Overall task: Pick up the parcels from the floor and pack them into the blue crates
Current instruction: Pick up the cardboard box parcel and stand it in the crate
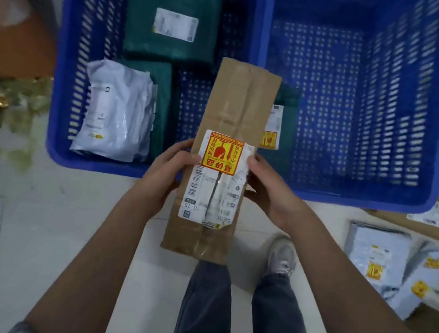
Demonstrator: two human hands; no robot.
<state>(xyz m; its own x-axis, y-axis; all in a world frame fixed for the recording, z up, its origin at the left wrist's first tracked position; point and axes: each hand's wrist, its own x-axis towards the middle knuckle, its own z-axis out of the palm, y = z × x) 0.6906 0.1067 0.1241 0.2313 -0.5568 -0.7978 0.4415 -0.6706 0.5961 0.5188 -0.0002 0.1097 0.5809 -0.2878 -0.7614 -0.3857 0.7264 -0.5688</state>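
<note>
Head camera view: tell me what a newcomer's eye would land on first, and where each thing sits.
The long brown cardboard parcel with a red-and-yellow sticker fills the centre, gripped at its sides by the left hand and the right hand. Behind it stand two blue slotted plastic crates side by side; the left one holds dark green and white plastic mailers. More grey mailers lie on the floor at right.

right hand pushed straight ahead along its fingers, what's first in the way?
The right hand already grips the long cardboard parcel, so that. Beyond it, probably the crates' near rim; depth is unclear.
</note>
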